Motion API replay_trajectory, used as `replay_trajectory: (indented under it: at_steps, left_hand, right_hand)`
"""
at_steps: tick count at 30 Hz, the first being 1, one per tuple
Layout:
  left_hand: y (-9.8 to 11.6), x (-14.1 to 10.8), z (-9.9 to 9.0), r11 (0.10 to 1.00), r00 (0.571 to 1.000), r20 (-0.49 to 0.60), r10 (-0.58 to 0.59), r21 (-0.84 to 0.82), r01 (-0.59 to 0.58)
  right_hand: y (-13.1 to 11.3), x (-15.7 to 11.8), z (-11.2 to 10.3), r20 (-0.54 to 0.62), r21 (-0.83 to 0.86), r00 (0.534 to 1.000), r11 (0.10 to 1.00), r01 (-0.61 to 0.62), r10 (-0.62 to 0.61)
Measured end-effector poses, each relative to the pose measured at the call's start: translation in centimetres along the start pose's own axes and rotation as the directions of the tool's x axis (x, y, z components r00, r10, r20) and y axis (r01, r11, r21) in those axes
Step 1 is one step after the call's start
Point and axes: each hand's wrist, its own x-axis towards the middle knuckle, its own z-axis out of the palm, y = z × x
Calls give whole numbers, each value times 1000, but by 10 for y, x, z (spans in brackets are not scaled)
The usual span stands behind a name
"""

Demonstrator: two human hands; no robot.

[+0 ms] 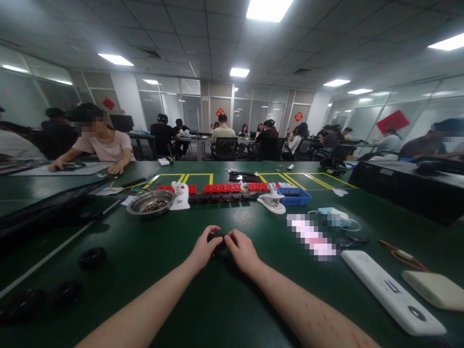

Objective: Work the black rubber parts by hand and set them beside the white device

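Ceiling [203,29] spans it all, bright panels [270,9] glowing over people [224,134] seated at far desks. Below, the broad green table [163,295], yellow tape [197,174] outlining its far part — green surface runs from the forearms up to the steel bowl [137,205] and blue tray [302,200]. Long white device [393,292] well off right, black coils [92,258] well off left. And mid-table, left hand [206,247] grasps a small dark piece [216,239] — right hand's [242,252] fingers pinched at its other end.

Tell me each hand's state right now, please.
Left hand: closed, holding a small black object.
Right hand: curled at that small black object; grip cannot be told.
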Motion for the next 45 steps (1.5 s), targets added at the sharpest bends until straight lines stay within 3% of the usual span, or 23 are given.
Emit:
replay_trajectory:
  at_steps: [6,12,15,19,22,27,30,35,40,43,45]
  left_hand:
    - [1,-4,-2,997,997,22,71,-26,-70]
    - [-6,4,-1,1000,997,-77,10,-11,-11]
    - [-9,9,-1,1000,998,-64,-23,4,23]
    - [-7,8,-1,992,999,-31,-40,-120,36]
    - [-3,3,-2,989,1000,-11,-2,-148,0]
    - [-2,-4,-3,985,985,57,160,-76,-156]
    - [-3,-6,-2,978,978,32,207,-13,-206]
    - [-4,-1,-2,995,994,-31,104,-1,-104]
    - [-6,7,-3,1000,1000,-10,-19,-8,19]
    - [-6,8,-3,999,999,-8,-44,-28,43]
    - [-5,8,-2,997,998,-40,-45,-62,42]
  right_hand:
    - [6,2,2,32,35,998,998,45,-46]
    - [-1,-3,-1,-28,143,992,982,124,-121]
    - [-3,-5,0,-29,147,989,978,146,-143]
    - [-1,-4,3,-36,115,996,989,89,-86]
    - [2,-1,4,-34,86,999,996,26,-23]
    - [3,2,3,71,149,997,988,-51,41]
    - [2,1,3,58,165,998,986,-32,23]
    - [0,0,1,22,116,992,986,118,-121]
    - [-7,-5,-4,63,92,962,961,260,-266]
    - [-11,-8,-4,58,108,964,961,253,-260]
    - [-11,-8,-3,14,119,983,976,183,-186]
